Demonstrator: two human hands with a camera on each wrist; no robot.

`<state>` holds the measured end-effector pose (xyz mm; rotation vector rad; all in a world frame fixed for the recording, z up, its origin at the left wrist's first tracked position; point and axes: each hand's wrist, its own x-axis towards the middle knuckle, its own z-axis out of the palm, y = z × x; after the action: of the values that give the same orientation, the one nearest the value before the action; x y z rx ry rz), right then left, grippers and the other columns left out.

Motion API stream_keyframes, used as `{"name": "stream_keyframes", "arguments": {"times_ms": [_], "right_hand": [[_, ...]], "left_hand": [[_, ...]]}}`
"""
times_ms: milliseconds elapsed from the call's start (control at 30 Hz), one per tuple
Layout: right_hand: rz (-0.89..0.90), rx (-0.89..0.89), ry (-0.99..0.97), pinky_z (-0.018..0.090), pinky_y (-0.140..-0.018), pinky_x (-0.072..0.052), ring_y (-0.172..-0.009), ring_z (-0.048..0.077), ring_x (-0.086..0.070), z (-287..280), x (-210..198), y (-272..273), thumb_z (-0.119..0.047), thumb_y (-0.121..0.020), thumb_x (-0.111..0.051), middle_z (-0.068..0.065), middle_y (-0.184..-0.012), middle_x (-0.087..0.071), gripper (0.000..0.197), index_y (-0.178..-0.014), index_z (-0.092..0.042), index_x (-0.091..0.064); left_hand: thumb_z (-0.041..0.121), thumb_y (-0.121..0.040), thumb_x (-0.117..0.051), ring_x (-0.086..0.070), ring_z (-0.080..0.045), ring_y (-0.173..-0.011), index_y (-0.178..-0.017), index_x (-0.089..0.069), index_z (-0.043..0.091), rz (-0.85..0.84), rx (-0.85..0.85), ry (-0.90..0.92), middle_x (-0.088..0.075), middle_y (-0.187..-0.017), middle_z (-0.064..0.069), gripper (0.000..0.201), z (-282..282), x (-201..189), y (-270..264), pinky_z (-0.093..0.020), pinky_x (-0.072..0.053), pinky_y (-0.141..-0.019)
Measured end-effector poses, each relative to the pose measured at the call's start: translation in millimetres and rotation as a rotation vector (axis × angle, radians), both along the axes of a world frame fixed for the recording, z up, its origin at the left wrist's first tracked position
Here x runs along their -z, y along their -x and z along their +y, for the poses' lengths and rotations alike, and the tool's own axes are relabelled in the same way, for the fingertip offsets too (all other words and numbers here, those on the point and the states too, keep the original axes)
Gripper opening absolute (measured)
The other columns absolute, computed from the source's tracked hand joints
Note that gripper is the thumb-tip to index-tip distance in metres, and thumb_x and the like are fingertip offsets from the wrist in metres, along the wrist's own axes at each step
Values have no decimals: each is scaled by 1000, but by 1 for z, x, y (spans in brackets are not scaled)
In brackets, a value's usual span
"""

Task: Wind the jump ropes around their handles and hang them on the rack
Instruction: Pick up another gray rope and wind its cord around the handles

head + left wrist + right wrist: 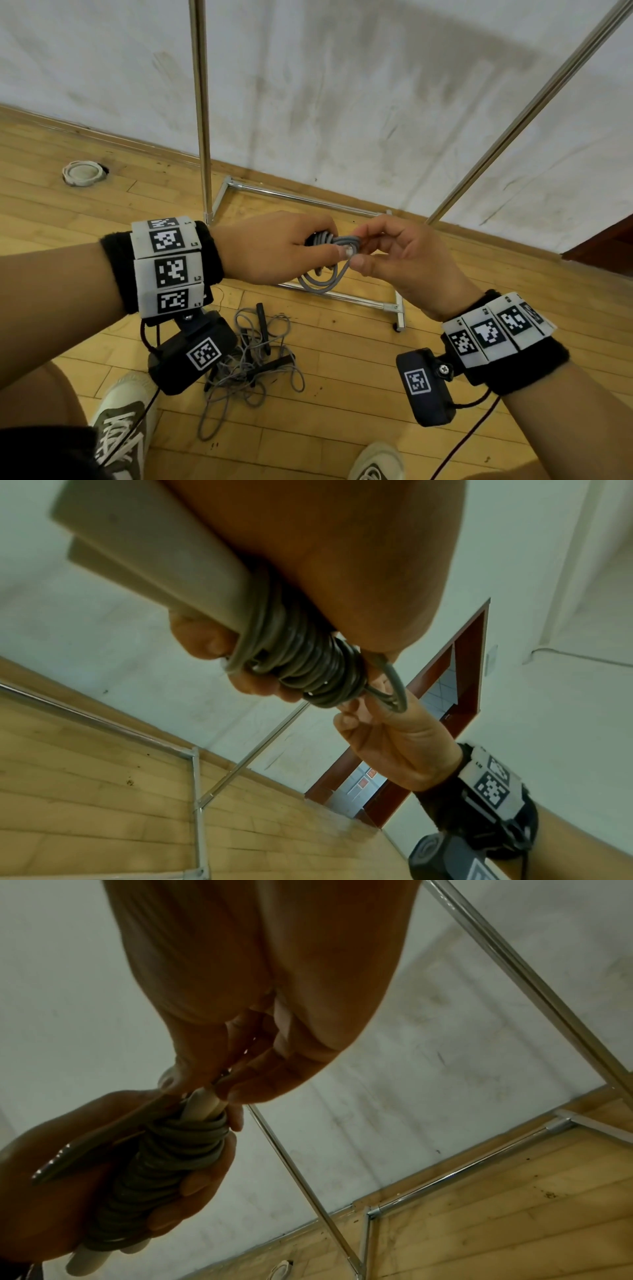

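My left hand (pixel 274 250) grips a jump rope bundle (pixel 334 244): grey cord wound in tight coils (pixel 301 664) around pale handles (pixel 202 1104). A short loop of the grey cord (pixel 322 279) hangs below the bundle. My right hand (pixel 394 253) pinches the end of the bundle between thumb and fingers (pixel 246 1080), right beside the left thumb. Both hands are at chest height in front of the chrome rack (pixel 202 102). A tangle of more grey ropes with black handles (pixel 253 359) lies on the wooden floor below my left wrist.
The rack's base frame (pixel 308 202) stands on the floor against a scuffed white wall, with a slanted pole (pixel 534 106) at right. A round white floor fitting (pixel 82 173) sits at left. My shoes (pixel 120 421) are near the tangle. A red door frame (pixel 459 685) is at right.
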<state>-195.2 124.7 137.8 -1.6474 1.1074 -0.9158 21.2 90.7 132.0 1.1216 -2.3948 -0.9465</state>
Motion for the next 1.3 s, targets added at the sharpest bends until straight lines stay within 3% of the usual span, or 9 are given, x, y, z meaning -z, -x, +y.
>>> {"name": "stream_keyframes", "arguments": {"times_ms": [200,300,467,600,700,833,967,1167,1300], "right_hand": [[-4,46,13,29,-64,-58,-68,17,-68,-3,5,2,-18,-64,-81,4,-77,-72,26,-86,-15,-66],[59,71,53,30,-59,-58,-61,18,-69,-2,6,1,-24,-66,-81,6,-72,-73,26,-82,-13,-63],[124,92,104,29,-58,-58,-59,18,-70,-1,9,-3,-8,-80,-77,-1,-66,-70,17,-84,-14,-61],[73,101,35,32,-58,-58,-59,23,-69,-2,4,-5,-14,-89,-69,6,-70,-71,5,-91,-10,-68],[155,98,2,36,-56,-58,-59,27,-70,-4,2,-8,-19,-89,-69,12,-70,-72,13,-91,-7,-73],[195,85,-139,28,-51,-54,-62,27,-72,-7,-1,-8,-18,-85,-73,9,-71,-74,11,-81,-8,-74],[214,87,-199,26,-52,-52,-65,26,-73,-8,-2,-8,-17,-86,-73,11,-73,-74,12,-78,-8,-70],[168,116,-266,26,-52,-50,-61,23,-71,-9,-4,-9,-17,-95,-61,10,-71,-73,18,-87,-2,-67],[18,182,-216,28,-51,-54,-62,21,-68,-11,-11,-8,-15,-102,-49,10,-73,-70,18,-97,-1,-59]], "left_hand": [[73,-85,-39,-57,2,-60,-106,-54,33,-49,30,23,-61,-71,11,48,3,-2,0,-19,-39,-54],[81,-77,-48,-59,2,-64,-107,-51,38,-105,74,33,-62,-71,12,53,5,-1,-1,-19,-40,-54],[83,-75,-46,-57,5,-65,-104,-49,41,-182,22,211,-59,-67,16,51,3,2,0,-22,-36,-52],[86,-72,-34,-53,2,-55,-99,-50,41,-244,-11,377,-55,-62,16,54,1,2,0,-22,-33,-47],[86,-74,-31,-50,2,-53,-97,-51,40,-314,-1,480,-53,-60,15,56,1,5,2,-22,-29,-45],[87,-75,-27,-54,-6,-59,-101,-50,39,-394,57,583,-58,-68,14,59,0,9,3,-24,-35,-47],[84,-77,-26,-54,-10,-60,-103,-51,38,-432,99,681,-57,-71,13,58,-2,9,2,-23,-32,-46],[87,-78,-17,-54,-6,-63,-107,-49,40,-358,122,602,-60,-77,15,64,-7,10,-2,-24,-37,-50],[86,-79,-13,-53,1,-62,-105,-45,43,-264,50,370,-58,-73,17,59,-12,5,-7,-25,-34,-53]]}}
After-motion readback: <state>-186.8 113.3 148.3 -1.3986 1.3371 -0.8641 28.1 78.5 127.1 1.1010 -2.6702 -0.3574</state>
